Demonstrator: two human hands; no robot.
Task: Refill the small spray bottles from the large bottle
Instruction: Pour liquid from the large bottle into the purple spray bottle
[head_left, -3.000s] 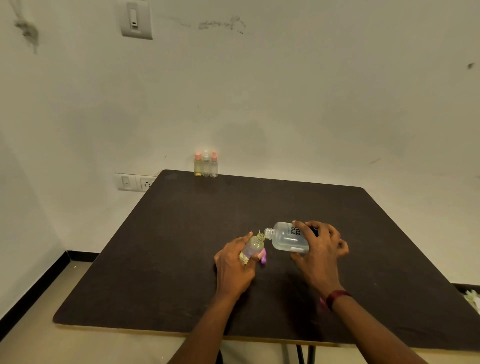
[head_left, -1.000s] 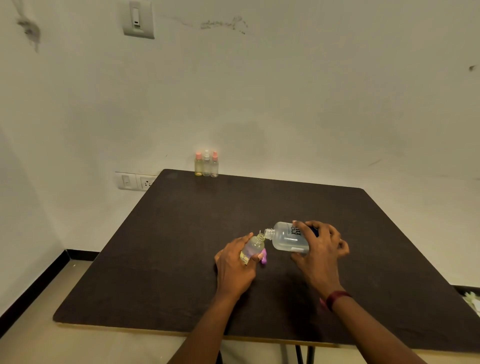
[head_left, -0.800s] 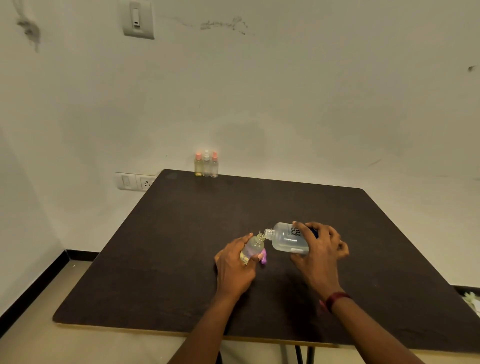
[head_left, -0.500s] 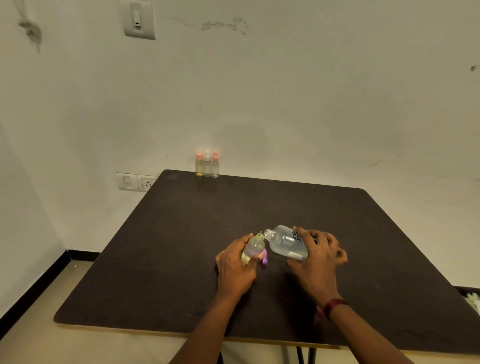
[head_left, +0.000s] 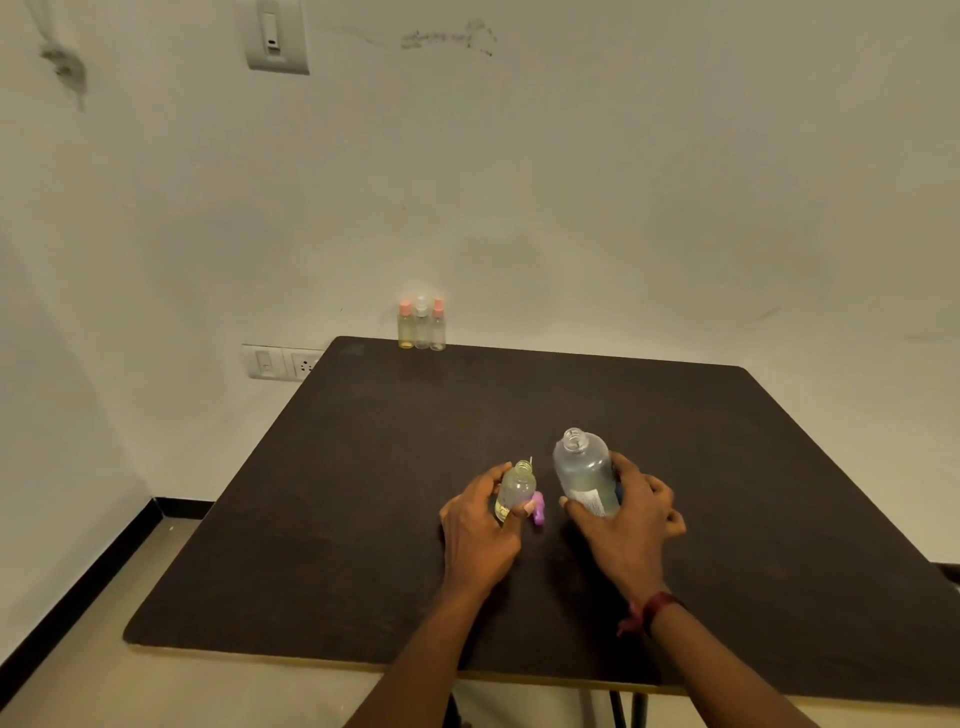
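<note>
Head view: the left hand (head_left: 480, 530) is curled round the small spray bottle (head_left: 516, 488), thumb on the near-left side and fingertips on the right. The bottle's long axis is close to upright and its neck is open. The purple sprayer top (head_left: 539, 509) lies touching or just beside those fingertips, between the two bottles, so the left hand is the nearer one for recapping. The right hand (head_left: 631, 514) wraps the large bottle (head_left: 584, 475) low on its body; it is mouth up, leaning slightly, and just right of the small bottle without touching it. Three small bottles (head_left: 421, 325) stand well apart at the far edge of the tabletop (head_left: 363, 467). Both bases are hidden by fingers, so I cannot tell whether either rests on the tabletop. Fill levels are hard to read.
</note>
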